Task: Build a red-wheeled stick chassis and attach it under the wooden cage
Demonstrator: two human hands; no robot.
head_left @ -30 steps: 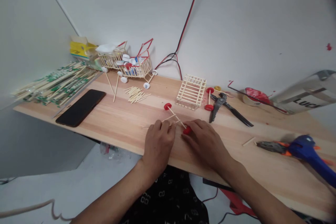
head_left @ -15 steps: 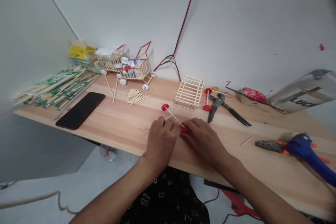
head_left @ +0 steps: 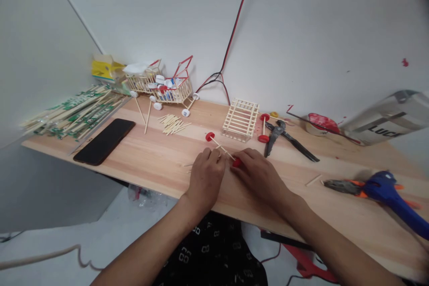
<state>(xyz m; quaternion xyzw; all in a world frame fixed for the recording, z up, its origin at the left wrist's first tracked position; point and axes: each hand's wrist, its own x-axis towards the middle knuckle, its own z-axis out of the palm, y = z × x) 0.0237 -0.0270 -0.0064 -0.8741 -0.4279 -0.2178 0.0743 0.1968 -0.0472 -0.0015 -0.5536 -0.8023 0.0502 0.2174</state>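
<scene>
Right hand (head_left: 259, 172) pinches red wheel (head_left: 236, 162) at four-o'clock end of axle (head_left: 221, 149), left hand (head_left: 208, 176) pinches thin stick (head_left: 218, 146), wooden cage (head_left: 241, 119) at one o'clock.

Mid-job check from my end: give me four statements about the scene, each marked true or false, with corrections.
1. The right hand touches a red wheel. True.
2. The phone lies between the two hands. False: it lies to the left of the left hand.
3. The pile of short sticks lies between the phone and the slatted basket. True.
4. The blue tool lies beside the phone. False: it is at the right.
</scene>
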